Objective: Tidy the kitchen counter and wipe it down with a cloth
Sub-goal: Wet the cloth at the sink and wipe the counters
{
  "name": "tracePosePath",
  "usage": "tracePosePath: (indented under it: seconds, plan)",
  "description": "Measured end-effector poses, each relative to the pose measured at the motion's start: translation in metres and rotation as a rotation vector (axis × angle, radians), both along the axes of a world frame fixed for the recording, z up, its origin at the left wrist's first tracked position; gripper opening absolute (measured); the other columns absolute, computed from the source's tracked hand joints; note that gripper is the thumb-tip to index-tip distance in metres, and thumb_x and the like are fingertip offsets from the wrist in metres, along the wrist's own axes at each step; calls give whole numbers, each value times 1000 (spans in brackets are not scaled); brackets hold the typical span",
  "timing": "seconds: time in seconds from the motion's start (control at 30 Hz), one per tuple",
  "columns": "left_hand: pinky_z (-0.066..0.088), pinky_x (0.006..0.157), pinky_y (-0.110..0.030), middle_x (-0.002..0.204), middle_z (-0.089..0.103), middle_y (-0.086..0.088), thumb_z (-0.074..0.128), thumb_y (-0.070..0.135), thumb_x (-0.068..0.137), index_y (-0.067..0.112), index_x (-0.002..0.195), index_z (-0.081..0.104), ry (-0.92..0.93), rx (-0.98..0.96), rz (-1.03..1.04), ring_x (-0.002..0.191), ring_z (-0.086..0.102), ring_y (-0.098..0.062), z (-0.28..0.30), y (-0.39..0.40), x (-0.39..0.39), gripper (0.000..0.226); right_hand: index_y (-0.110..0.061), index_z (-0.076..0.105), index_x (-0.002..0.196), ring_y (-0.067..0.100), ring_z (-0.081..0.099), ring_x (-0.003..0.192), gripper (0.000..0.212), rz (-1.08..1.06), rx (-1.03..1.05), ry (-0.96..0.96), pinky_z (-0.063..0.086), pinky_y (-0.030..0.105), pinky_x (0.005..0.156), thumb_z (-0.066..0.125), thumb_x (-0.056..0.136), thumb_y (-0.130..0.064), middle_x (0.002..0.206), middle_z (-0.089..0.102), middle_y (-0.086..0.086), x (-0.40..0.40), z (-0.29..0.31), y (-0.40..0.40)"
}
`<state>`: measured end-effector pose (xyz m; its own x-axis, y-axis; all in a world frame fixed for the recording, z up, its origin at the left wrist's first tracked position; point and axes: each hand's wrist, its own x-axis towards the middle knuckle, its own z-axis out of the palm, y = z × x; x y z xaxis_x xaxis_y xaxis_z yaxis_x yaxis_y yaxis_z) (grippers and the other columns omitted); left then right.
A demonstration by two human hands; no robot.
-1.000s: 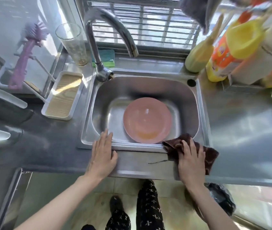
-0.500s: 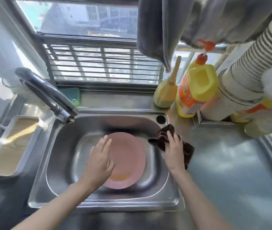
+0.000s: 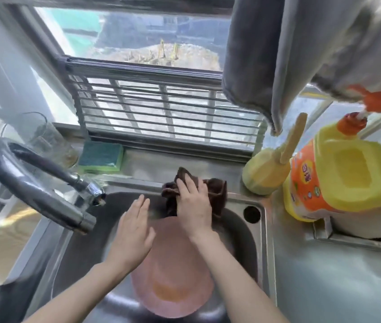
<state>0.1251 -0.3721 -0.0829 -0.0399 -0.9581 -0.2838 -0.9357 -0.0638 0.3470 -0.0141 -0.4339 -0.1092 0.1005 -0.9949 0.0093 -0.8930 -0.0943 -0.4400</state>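
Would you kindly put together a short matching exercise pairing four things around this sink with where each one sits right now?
Things:
1. brown cloth
2. pink plate
3. green sponge
4. yellow detergent bottle

Places:
A. on the ledge behind the tap, beside a glass
B. on the counter right of the sink
C. under the right hand, on the sink's back rim
D. lying in the sink basin

Pairs: 1-C, 2-D, 3-A, 4-B
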Motion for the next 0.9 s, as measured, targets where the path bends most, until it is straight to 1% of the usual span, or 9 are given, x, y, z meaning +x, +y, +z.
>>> tracePosePath:
  seconds: [0.1,0.2,0.33,0.4,0.5,0.6,0.73,0.83,0.9]
  plan:
    - [12,116,-34,154,15,-12,40,20,84,4,143,21,13,1,25,143,13,-23,-4,-3,3,64,-14,67,112,37,61,108,40,68,76,16,48,45,93,52,78,-30,117,67,8,4,5,-4]
    - [11,117,-35,154,15,-10,38,20,84,5,143,20,52,16,56,143,11,-21,-1,-8,4,64,-8,60,122,42,55,114,54,-63,156,170,44,49,97,35,85,-40,125,61,15,-16,1,-1]
    - [8,117,-32,155,10,-9,38,23,82,6,144,16,51,-8,40,144,8,-20,2,-19,12,68,-4,26,145,44,19,138,76,-288,296,161,17,50,114,35,91,-58,152,24,20,-28,5,-21]
    - [7,118,-35,156,-2,-7,45,20,87,9,145,3,-13,31,18,144,-1,-20,1,-27,19,73,-7,15,148,42,7,141,81,-194,288,184,7,48,116,31,90,-61,156,11,16,-17,6,-34]
    - [8,116,-38,154,-18,-8,49,23,86,11,144,-9,-152,130,-18,144,-8,-23,-2,-35,30,83,-11,27,145,42,12,140,67,94,160,74,11,49,115,47,91,-44,155,21,12,12,3,-48]
    - [16,115,-41,152,-22,-7,54,25,83,11,146,-3,-164,143,-38,144,2,-23,-2,-33,32,85,-19,28,145,34,9,143,61,252,185,50,11,43,118,50,91,-36,155,22,3,19,1,-59]
    - [17,115,-38,156,-8,-2,47,25,85,18,146,-4,-125,95,-4,144,9,-18,1,-35,36,80,-13,44,137,43,34,132,55,45,88,147,31,48,110,62,85,-25,145,42,11,-20,-2,-42]
    - [30,110,-39,155,9,-2,55,21,78,17,146,12,-103,28,-9,139,28,-21,3,-36,39,80,-4,53,129,51,43,122,54,-156,38,175,39,57,102,69,79,-20,134,52,20,-25,-8,-32]
    - [22,113,-35,156,-1,-2,50,21,83,17,146,3,-55,55,-5,142,18,-19,-1,-34,40,79,-2,55,126,52,44,119,52,-139,10,140,37,57,102,68,79,-20,132,53,22,-2,-8,-40]
